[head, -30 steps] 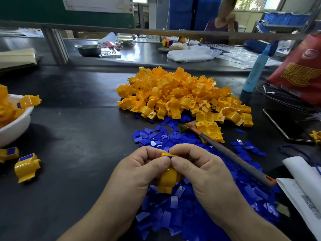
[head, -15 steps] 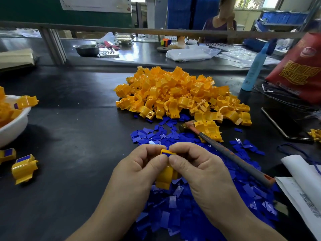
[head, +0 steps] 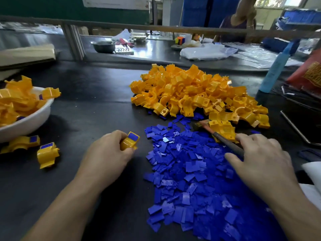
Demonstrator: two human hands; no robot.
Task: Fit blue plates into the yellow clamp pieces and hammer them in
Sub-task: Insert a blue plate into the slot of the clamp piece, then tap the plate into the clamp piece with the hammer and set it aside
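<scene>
I pinch the clamp (head: pixel 130 141) in my left hand (head: pixel 107 153), its blue plate (head: pixel 133 136) facing up over the counter (head: pixel 90 108), ready for striking; my right hand (head: pixel 258 159) closes loosely on the hammer (head: pixel 224 138).

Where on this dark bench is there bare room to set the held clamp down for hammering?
Bare dark bench top lies between the white bowl of yellow pieces, the yellow clamp heap and the blue plate spread, around the left hand holding the plated clamp. Crowded: under the right hand at the hammer.
</scene>
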